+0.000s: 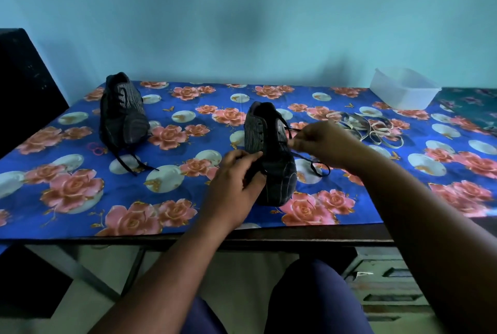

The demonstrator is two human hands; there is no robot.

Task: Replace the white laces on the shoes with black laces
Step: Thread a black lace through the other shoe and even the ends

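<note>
1. Nearest: left hand [236,172] at 6 o'clock of the near shoe [271,156], fingers curled, pinching a black lace [312,161] end against the shoe's left side near the toe.
2. Right hand [326,142] at 3 o'clock of the same shoe, fingers pinched on the other lace run beside the eyelets; a loose loop of it lies on the worktop [80,199] just below that hand.
3. Near shoe sits toe toward the viewer, roughly centre of the floral cloth. Black lace already crosses its upper eyelets; how many rows are threaded, cannot tell.
4. Step in hand, by my reading: lacing the second shoe, partway through. Next move likely calls for feeding a lace tip through the next eyelet while the other hand steadies the shoe and keeps both ends even.
5. Far shoe [122,110] at 10 o'clock, well apart, black lace ends trailing; looks done.
6. White laces [376,129] heaped at 2 o'clock, off both shoes.
7. Farthest: clear plastic tub [403,89] at 2 o'clock, near the wall.
</note>
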